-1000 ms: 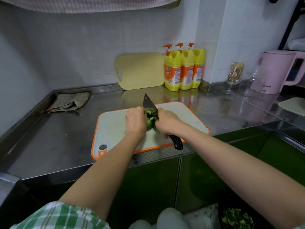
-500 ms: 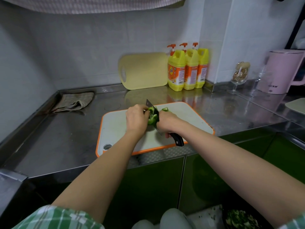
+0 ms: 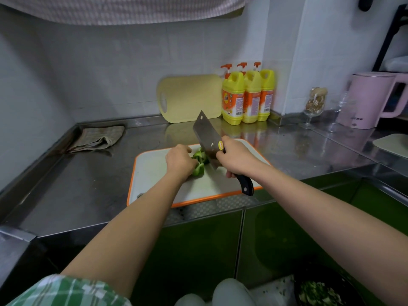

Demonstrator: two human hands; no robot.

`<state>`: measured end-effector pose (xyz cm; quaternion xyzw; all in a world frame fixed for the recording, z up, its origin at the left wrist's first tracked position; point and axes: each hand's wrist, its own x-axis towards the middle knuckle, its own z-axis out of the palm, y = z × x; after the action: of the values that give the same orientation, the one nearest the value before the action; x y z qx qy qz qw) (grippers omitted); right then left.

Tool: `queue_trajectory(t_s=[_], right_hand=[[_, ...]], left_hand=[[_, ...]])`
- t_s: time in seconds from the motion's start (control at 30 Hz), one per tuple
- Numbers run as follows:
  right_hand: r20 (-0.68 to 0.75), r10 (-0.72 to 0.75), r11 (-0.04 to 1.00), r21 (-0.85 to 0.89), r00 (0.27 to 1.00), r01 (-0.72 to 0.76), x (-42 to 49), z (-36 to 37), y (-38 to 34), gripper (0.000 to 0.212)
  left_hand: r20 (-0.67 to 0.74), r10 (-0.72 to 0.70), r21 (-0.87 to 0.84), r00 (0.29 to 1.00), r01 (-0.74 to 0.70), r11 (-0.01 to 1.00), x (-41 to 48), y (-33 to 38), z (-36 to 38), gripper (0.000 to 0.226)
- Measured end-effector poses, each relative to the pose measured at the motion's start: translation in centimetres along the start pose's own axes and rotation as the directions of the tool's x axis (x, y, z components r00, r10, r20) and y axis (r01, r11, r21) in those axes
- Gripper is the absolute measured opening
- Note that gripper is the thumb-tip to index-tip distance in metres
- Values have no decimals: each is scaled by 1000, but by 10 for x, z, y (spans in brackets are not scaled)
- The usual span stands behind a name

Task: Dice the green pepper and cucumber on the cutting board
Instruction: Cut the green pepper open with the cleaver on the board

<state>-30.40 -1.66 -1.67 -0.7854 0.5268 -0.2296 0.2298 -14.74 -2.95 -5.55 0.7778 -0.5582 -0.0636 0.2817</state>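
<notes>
**A:** Which step are you working on?

**B:** Starting at the left, the cloth [image 3: 97, 138] is lying on the bench [image 3: 88, 186], out of play. On the cutting board [image 3: 152, 173] my left hand [image 3: 180, 161] is curling its grip over the green pepper [image 3: 199, 161], pinning the pieces near the board's middle. Just right of them the cleaver [image 3: 206, 133] is tilting tip-up, with its heel low beside the pepper. My right hand [image 3: 237, 159] is wrapping a tight grip round the handle. I am judging this as mid-chop, with the pepper not yet diced fine.

**A:** And next?

**B:** I am planning to bring the blade down just beside my left knuckles, fingertips tucked back.

**A:** Anything you are missing?

**B:** The left fingertips are hiding under the hand, so I cannot tell how near the edge they are sitting. I am seeing no cucumber anywhere. The frame is cutting off a dark bowl of chopped greens [image 3: 320, 292] at bottom right.
</notes>
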Motion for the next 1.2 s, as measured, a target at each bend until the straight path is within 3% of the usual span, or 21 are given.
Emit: queue_trajectory(t_s=[0.07,0.2,0.37,0.47,0.67,0.87,1.03,1.2], right_hand=[[21,-6,1000,-18,1000,7,-6,3,-2,7],[43,-16,997,-77,999,19,-14,11,-1,6],[27,-36,996,-81,999,38,-20,8,-6,7],[29,-33,994,-106,999,36,-23,9,-10,6],[50,4,988,-156,999,4,-22,9,-14,12],[70,1,957,-290,998,20,-23,6,-16,9],[91,21,955,-297,996,7,-14,7,-21,11],[39,49,959,-281,998,-36,-13,16,-21,14]], left_hand=[[-72,22,102,997,-15,995,-3,-4,1,19],[-95,60,349,994,-23,937,-10,-4,0,37],[76,-17,207,997,1,978,-18,-2,-6,38],[77,-34,81,996,28,996,-19,-6,-3,40],[45,-79,5,996,79,997,-14,-16,2,33],[-39,-1,85,999,4,996,-12,-13,4,23],[-131,135,212,982,-105,972,-11,-5,9,22],[-169,101,150,980,-76,986,-12,-8,10,19]])
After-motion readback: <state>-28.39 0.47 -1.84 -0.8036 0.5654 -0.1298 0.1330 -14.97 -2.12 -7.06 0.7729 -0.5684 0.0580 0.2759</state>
